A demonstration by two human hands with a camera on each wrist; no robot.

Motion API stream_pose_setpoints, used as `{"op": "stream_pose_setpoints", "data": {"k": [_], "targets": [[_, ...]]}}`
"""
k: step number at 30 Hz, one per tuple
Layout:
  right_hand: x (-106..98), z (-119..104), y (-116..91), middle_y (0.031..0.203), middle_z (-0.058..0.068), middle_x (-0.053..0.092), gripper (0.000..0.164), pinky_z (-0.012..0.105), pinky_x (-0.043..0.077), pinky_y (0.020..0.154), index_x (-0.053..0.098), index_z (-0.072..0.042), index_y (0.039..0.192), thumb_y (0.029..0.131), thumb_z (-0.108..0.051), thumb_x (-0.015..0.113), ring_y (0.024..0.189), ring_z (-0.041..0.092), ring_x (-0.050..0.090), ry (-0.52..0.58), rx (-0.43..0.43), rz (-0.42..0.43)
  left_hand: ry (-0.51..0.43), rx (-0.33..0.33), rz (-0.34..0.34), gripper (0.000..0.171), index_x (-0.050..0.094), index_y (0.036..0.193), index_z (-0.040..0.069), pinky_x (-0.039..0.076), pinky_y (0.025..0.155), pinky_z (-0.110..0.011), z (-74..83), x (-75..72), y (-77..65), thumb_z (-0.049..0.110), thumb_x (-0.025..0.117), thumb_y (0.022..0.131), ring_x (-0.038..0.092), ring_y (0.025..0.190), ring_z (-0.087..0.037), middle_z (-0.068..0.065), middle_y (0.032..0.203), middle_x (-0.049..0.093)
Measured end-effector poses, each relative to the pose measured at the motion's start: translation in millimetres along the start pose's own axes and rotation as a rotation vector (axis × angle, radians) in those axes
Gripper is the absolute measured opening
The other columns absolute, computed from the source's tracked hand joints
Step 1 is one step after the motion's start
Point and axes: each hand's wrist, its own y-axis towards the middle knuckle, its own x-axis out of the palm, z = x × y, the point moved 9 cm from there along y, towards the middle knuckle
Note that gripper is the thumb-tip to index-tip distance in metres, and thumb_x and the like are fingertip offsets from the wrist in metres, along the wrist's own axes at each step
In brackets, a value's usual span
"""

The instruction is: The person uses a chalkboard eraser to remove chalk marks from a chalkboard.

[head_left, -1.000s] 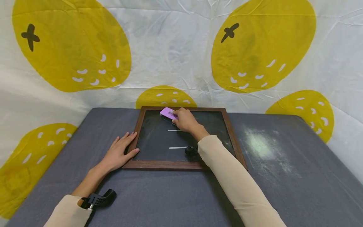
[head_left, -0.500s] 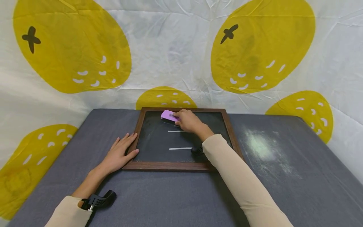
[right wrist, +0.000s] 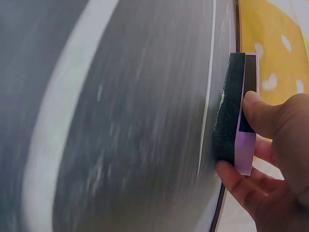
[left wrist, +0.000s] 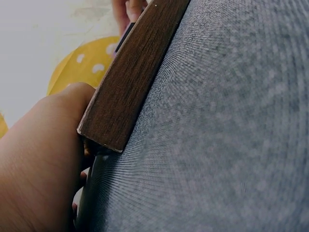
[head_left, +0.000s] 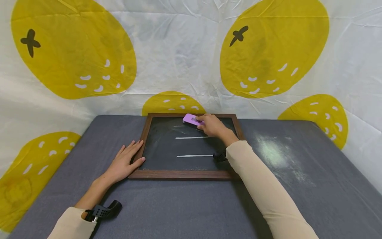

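Observation:
A small chalkboard in a brown wooden frame lies on the grey cloth. Two white chalk lines cross it, one mid-board and one nearer; a faint streak shows above them. My right hand grips a purple board eraser near the far edge. In the right wrist view the eraser's dark felt faces the board, with thumb and fingers on its sides. My left hand rests with spread, straight fingers on the frame's left side; the left wrist view shows it beside the frame corner.
Grey cloth covers the table. A pale chalk-dust smudge marks it to the right of the board. Behind stands a white curtain printed with yellow fruit. Black camera mounts sit at both wrists, the left one above the cloth.
My right hand has slid the eraser to the right along the far part of the board, uncovering a faint chalk streak. More of both chalk lines shows. The left hand stays put.

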Motion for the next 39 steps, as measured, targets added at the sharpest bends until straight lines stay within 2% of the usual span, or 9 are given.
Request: {"op": "stream_pose_setpoints", "data": {"k": [5, 13, 20, 27, 32, 39], "targets": [[-6, 17, -8, 0.134, 0.018, 0.053, 0.049, 0.049, 0.035, 0.103, 0.050, -0.010, 0.140, 0.094, -0.021, 0.062, 0.122, 0.036, 0.048, 0.002, 0.022, 0.010, -0.002, 0.002, 0.004, 0.068, 0.027, 0.151, 0.003, 0.005, 0.111, -0.058, -1.5, 0.8, 0.1, 0.036, 0.054, 0.098, 0.018, 0.141, -0.040, -0.021, 0.151, 0.029], [-18, 34, -27, 0.130, 0.022, 0.055, 0.047, 0.050, 0.037, 0.101, 0.053, -0.002, 0.136, 0.093, -0.015, 0.064, 0.118, 0.039, 0.050, -0.024, -0.016, 0.063, -0.002, 0.010, 0.010, 0.068, 0.027, 0.151, 0.003, 0.006, 0.111, -0.058, -2.1, 1.3, -1.2, 0.036, 0.055, 0.098, 0.018, 0.141, -0.040, -0.022, 0.151, 0.030], [-23, 50, -41, 0.126, 0.024, 0.054, 0.047, 0.053, 0.039, 0.097, 0.054, -0.003, 0.136, 0.093, -0.019, 0.063, 0.116, 0.038, 0.050, -0.069, 0.039, 0.066, 0.005, 0.008, 0.014, 0.068, 0.027, 0.152, 0.005, 0.006, 0.111, -0.058, -4.0, 2.2, -2.3, 0.036, 0.054, 0.098, 0.018, 0.141, -0.039, -0.021, 0.152, 0.029], [-24, 50, -44, 0.120, 0.024, 0.059, 0.048, 0.052, 0.040, 0.096, 0.055, 0.002, 0.133, 0.092, -0.021, 0.064, 0.112, 0.038, 0.052, -0.112, 0.018, 0.082, 0.007, 0.011, 0.014, 0.068, 0.027, 0.151, 0.004, 0.006, 0.111, -0.057, -2.7, 3.2, -2.5, 0.035, 0.055, 0.098, 0.018, 0.141, -0.039, -0.022, 0.151, 0.029], [-25, 49, -44, 0.115, 0.021, 0.063, 0.046, 0.050, 0.041, 0.095, 0.058, 0.004, 0.129, 0.091, -0.022, 0.065, 0.109, 0.037, 0.053, -0.105, 0.012, 0.102, 0.010, 0.019, 0.012, 0.068, 0.027, 0.151, 0.004, 0.006, 0.111, -0.058, -3.2, 2.1, -1.3, 0.035, 0.055, 0.098, 0.020, 0.141, -0.039, -0.021, 0.151, 0.029], [-19, 34, -35, 0.115, 0.019, 0.063, 0.045, 0.049, 0.042, 0.094, 0.060, 0.004, 0.127, 0.091, -0.023, 0.064, 0.107, 0.036, 0.054, -0.130, -0.016, 0.100, -0.003, 0.023, 0.008, 0.069, 0.027, 0.151, 0.002, 0.006, 0.111, -0.058, -3.3, 0.4, -1.6, 0.034, 0.055, 0.097, 0.022, 0.140, -0.038, -0.021, 0.152, 0.028]]}}
